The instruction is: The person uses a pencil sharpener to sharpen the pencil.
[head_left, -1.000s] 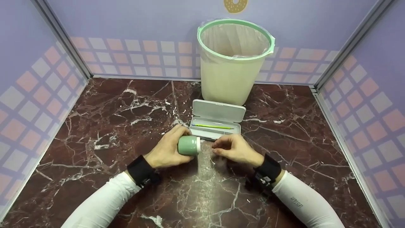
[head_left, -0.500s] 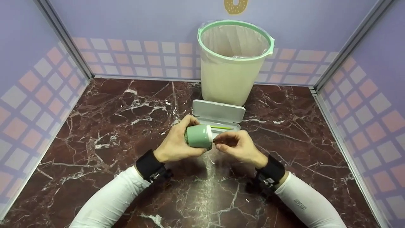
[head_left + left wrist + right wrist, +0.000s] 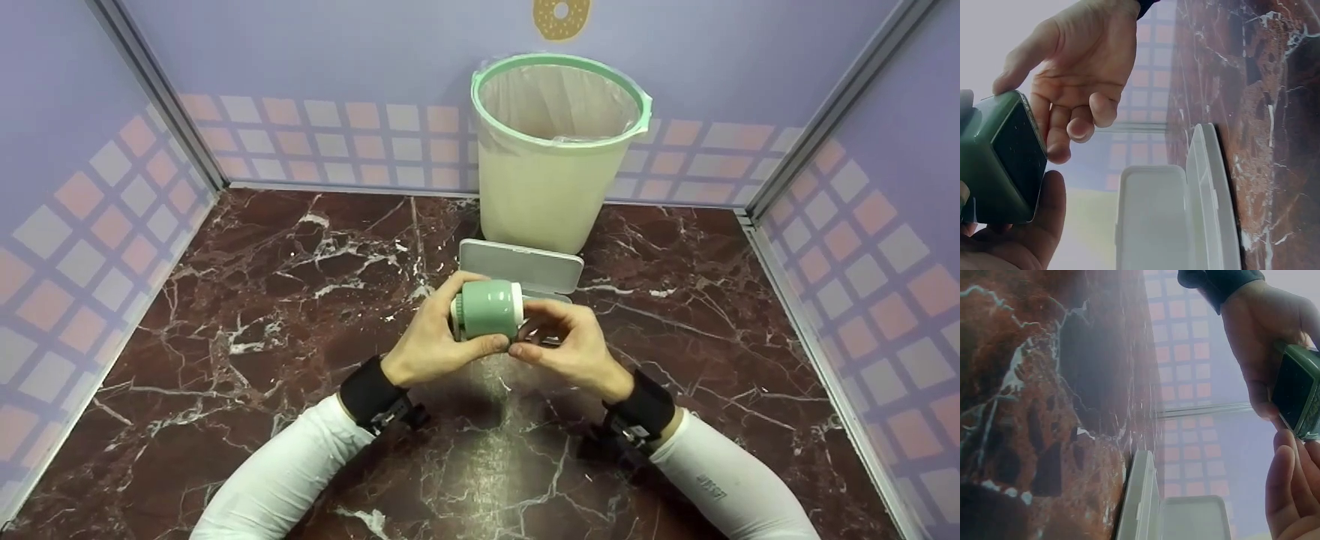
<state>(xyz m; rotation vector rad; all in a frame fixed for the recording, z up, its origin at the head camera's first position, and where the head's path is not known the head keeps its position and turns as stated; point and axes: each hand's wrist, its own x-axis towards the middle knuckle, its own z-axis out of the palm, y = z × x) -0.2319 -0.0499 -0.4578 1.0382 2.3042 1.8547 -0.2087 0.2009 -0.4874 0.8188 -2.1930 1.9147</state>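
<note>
A boxy green pencil sharpener with a white end is held above the table. My left hand grips its body, thumb in front and fingers behind. At the white end, the thumb and forefinger of my right hand pinch the edge, its other fingers curled. In the left wrist view the sharpener turns a dark face outward; the right wrist view shows this dark face on the sharpener too. Just behind the hands, a white pencil case stands with its lid up, its tray mostly hidden.
A tall pale bin with a green rim and a clear liner stands behind the case, near the back wall. Small white bits lie on the dark marbled table. Patterned panels enclose the back and both sides.
My left hand has brought the sharpener right and up to my right hand, which now touches its white end. The pencil in the case has become hidden behind the hands.
</note>
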